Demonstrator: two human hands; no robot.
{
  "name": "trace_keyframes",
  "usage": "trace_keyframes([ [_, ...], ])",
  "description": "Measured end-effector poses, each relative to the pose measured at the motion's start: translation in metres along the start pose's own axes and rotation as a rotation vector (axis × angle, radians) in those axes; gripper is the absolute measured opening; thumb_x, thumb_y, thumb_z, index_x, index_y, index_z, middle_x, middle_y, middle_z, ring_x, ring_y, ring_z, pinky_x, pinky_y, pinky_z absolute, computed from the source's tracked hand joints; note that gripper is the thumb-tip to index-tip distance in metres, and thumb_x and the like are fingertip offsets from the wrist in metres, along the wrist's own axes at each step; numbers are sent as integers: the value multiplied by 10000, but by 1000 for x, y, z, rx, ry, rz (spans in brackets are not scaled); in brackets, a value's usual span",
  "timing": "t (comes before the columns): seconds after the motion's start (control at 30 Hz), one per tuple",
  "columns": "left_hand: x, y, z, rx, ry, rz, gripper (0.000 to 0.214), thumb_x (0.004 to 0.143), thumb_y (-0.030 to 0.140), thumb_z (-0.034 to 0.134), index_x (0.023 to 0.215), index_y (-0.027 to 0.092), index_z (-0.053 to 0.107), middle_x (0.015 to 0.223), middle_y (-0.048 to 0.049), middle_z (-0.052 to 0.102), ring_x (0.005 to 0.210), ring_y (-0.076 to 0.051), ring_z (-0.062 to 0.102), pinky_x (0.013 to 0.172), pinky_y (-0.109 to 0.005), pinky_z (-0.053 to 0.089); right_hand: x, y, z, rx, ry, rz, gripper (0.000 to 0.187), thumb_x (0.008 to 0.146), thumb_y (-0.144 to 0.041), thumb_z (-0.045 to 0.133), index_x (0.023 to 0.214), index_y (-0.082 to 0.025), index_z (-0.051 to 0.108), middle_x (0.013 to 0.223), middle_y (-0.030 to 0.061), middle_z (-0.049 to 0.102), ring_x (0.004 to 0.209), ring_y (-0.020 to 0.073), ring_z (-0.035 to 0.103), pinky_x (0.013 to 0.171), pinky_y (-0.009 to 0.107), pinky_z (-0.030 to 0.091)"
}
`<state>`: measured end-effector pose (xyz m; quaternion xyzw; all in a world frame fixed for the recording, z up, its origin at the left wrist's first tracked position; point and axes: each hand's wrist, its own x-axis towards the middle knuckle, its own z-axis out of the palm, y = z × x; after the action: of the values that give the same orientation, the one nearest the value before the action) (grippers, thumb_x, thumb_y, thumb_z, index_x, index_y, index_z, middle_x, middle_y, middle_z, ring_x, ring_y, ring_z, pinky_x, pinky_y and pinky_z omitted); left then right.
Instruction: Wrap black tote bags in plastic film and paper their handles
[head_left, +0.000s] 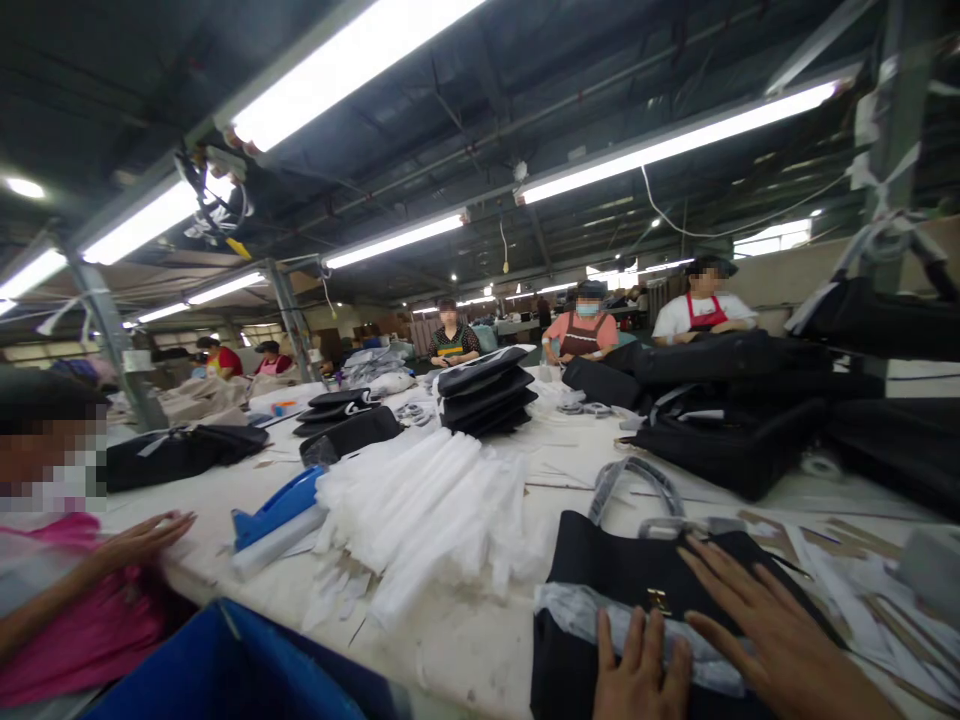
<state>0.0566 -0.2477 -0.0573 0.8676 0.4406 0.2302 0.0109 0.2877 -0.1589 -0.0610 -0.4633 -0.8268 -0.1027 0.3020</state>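
A black bag (pixel 622 570) with a small gold clasp and grey handles lies on the white table (pixel 465 640) right in front of me. My left hand (pixel 641 675) lies flat on a clear plastic film (pixel 585 615) across the bag's lower front, fingers stretched out. My right hand (pixel 772 625) rests open on the bag's right side, fingers spread toward the clasp. Neither hand grips anything.
A heap of white foam strips (pixel 427 500) lies to my left, beside a blue tool (pixel 277 505). Stacks of black bags (pixel 487 390) and a pile (pixel 735 420) fill the far table. A co-worker in pink (pixel 82 600) sits at left; other people work behind. A blue bin (pixel 225 670) stands below.
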Motion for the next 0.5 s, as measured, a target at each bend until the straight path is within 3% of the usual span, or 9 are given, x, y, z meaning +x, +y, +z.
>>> trace_keyframes([
  [0.1, 6, -11, 16, 99, 42, 76, 726, 890, 378, 519, 1548, 210, 262, 1566, -130, 310, 1401, -383, 387, 1067, -656, 414, 7, -38, 2, -5, -241, -46, 553, 921, -604, 423, 1393, -344, 545, 1456, 53, 481, 1330, 338, 478, 1066, 567, 439],
  [0.2, 13, -23, 35, 209, 89, 157, 694, 925, 446, 495, 1542, 208, 284, 1499, -138, 423, 1317, -375, 502, 999, -585, 506, 3, -50, 1, 3, -352, -65, 556, 917, -624, 420, 1378, -341, 550, 1434, 56, 479, 1301, 344, 498, 1047, 542, 471],
  [0.37, 13, -31, 50, 260, 127, 153, 706, 927, 536, 470, 1536, 219, 305, 1499, -136, 414, 1320, -370, 498, 1005, -548, 514, -11, -23, 7, 29, -320, -79, 534, 893, -615, 473, 1389, -419, 501, 1458, 14, 450, 1317, 375, 470, 1065, 622, 423],
  [0.5, 6, -24, 41, 175, 77, 126, 734, 909, 569, 462, 1533, 217, 305, 1552, -140, 313, 1378, -395, 411, 1040, -617, 463, -29, 20, 13, 18, -144, 0, 571, 775, -651, 623, 1321, -500, 554, 1414, -11, 536, 1300, 405, 493, 1077, 672, 362],
])
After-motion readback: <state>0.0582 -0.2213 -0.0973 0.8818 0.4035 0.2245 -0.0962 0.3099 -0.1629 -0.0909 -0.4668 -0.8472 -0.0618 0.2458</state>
